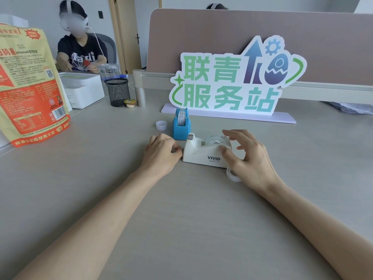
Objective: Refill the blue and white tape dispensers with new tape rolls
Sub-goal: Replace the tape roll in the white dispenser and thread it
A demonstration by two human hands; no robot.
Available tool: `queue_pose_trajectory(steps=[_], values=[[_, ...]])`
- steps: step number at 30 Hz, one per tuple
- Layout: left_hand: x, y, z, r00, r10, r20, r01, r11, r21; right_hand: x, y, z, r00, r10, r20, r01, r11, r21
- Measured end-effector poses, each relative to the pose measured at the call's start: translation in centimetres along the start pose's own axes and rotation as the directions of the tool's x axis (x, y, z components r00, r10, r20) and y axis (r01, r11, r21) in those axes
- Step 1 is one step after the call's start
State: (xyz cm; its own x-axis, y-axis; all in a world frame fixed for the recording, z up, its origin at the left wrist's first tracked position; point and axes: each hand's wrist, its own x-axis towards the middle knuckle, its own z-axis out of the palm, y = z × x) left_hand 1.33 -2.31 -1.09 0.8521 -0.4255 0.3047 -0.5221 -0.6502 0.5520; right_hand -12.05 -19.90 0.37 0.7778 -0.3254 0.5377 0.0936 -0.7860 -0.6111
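A white tape dispenser (198, 153) marked VIVID sits mid-table with a clear tape roll (215, 139) seated in its cradle. My right hand (249, 158) hovers over the roll with fingers spread, thumb touching the dispenser's side. My left hand (161, 150) rests curled against the dispenser's cutter end, fingers pinched together; whether it holds tape is unclear. Behind stands a blue tape dispenser (181, 125) with a white printed roll inside. A small clear tape roll (232, 174) lies under my right palm. A white empty core ring (161, 125) sits left of the blue dispenser.
A large green-and-blue cut-out sign (228, 85) stands behind the dispensers. At left are an orange snack bag (30, 87), a white box (82, 89), a black mesh pen cup (117, 91) and a cardboard tube (140, 97). Another person (80, 51) sits at the far left.
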Motion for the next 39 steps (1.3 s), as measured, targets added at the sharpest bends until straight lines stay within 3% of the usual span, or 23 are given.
queue_pose_trajectory(steps=[7, 12, 17, 21, 24, 30, 39], values=[[-0.8, 0.3, -0.4, 0.996, 0.066, -0.061, -0.068, 0.997, -0.028, 0.2, 0.2, 0.0, 0.980, 0.123, 0.157, -0.135, 0.989, 0.068], [-1.0, 0.3, -0.3, 0.979, 0.179, -0.093, -0.183, 0.982, -0.037, 0.6, 0.4, 0.3, 0.975, 0.191, 0.110, -0.202, 0.975, 0.096], [-1.5, 0.7, 0.1, 0.952, 0.304, 0.027, -0.305, 0.953, -0.002, 0.9, 0.4, 0.1, 0.958, 0.283, 0.042, -0.284, 0.958, 0.026], [-2.3, 1.8, 0.4, 0.881, 0.443, 0.163, -0.442, 0.896, -0.045, 0.9, 0.8, -0.5, 0.951, 0.290, 0.109, -0.302, 0.947, 0.109], [-2.3, 2.1, 0.9, 0.889, 0.425, 0.172, -0.423, 0.905, -0.050, 1.0, 1.4, -1.1, 0.941, 0.269, 0.206, -0.312, 0.923, 0.224], [-0.7, 3.3, 2.1, 0.910, 0.310, 0.276, -0.310, 0.950, -0.043, 1.9, 2.3, -0.4, 0.955, 0.201, 0.217, -0.245, 0.949, 0.199], [2.9, 6.4, 4.8, 0.984, 0.066, 0.165, -0.084, 0.991, 0.106, 5.7, 4.1, 1.6, 0.955, 0.224, 0.196, -0.252, 0.958, 0.135]])
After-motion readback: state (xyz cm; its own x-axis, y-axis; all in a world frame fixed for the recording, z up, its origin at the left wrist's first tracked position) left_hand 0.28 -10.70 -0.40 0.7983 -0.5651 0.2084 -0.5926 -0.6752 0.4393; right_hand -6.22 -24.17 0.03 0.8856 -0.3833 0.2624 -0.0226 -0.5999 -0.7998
